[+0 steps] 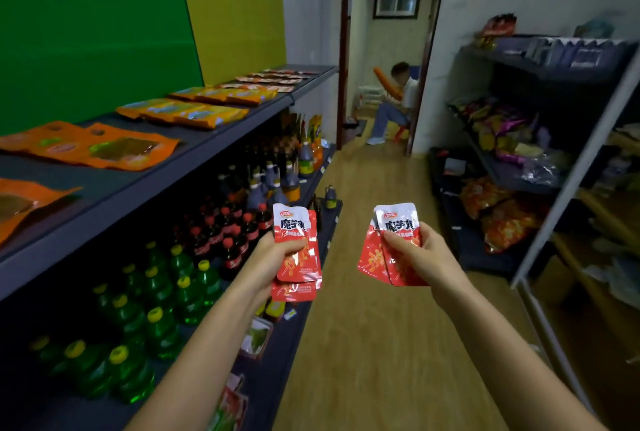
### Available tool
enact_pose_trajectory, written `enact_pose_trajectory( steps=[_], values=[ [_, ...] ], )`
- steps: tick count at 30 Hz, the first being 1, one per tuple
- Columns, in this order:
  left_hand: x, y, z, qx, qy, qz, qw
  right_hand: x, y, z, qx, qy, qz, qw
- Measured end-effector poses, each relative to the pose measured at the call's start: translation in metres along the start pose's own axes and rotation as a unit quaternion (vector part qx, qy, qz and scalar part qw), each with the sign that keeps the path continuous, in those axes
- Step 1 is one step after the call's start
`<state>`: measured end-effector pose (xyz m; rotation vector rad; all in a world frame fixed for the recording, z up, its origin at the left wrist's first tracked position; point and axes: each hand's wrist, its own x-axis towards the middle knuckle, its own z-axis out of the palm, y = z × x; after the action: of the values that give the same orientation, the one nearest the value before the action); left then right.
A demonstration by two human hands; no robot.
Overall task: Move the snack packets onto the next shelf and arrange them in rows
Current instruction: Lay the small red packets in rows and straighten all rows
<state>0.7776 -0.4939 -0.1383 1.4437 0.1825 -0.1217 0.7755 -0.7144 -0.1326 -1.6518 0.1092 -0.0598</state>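
My left hand (273, 259) grips a small stack of red-and-white snack packets (295, 222), held upright over the aisle beside the left shelving. My right hand (420, 255) grips a second stack of the same red-and-white snack packets (398, 219), about level with the first. Both stacks hold at least two packets each. On the left, the grey top shelf (207, 150) carries orange packets (104, 148) lying flat, and more red packets (273, 79) in rows at its far end.
Under the top shelf stand green bottles (159, 295), cola bottles (228, 233) and dark sauce bottles (277, 181). A rack with snack bags (502, 139) lines the right side. The wooden floor aisle (374, 344) runs to a doorway where a person sits (394, 105).
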Motion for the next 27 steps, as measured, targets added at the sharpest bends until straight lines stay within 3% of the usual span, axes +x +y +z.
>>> enact_pose_trajectory(
  steps=[14, 27],
  values=[
    [0.271, 0.023, 0.085, 0.014, -0.065, -0.035, 0.997, 0.265, 0.025, -0.046, 0.033, 0.019, 0.033, 0.999],
    [0.507, 0.068, 0.198, -0.039, 0.028, -0.016, 0.999, 0.562, 0.002, -0.111, 0.001, -0.059, -0.021, 0.998]
  ],
)
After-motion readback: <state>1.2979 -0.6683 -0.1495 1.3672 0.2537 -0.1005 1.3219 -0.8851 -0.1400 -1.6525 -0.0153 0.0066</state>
